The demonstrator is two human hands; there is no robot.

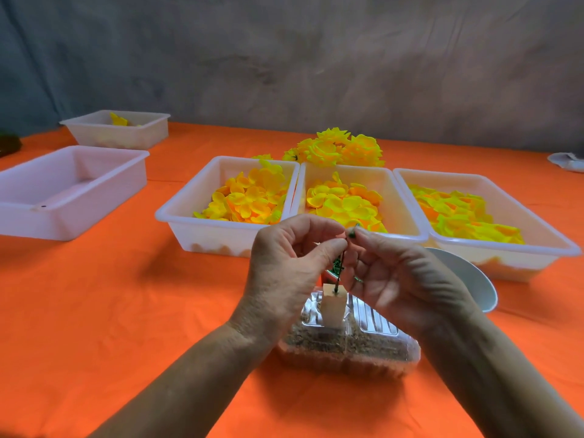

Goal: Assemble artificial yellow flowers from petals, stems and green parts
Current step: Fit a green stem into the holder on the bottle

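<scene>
A thin dark green stem (pixel 338 278) stands upright in a small pale block (pixel 332 306) that sits on a clear plastic box (pixel 347 346). My left hand (pixel 284 270) pinches the stem near its top between thumb and forefinger. My right hand (pixel 401 279) pinches a small green part (pixel 351 233) at the stem's tip. Three white trays hold yellow petals: left (pixel 170 213), middle (pixel 407 222), right (pixel 565 245). A heap of finished yellow flowers (pixel 338 150) lies behind the trays.
An orange cloth (pixel 126 311) covers the table. An empty white tray (pixel 19 184) stands at the left, a smaller tray (pixel 151 128) with a few yellow pieces behind it. A white bowl (pixel 467 276) sits by my right wrist. A white object (pixel 567 161) lies far right.
</scene>
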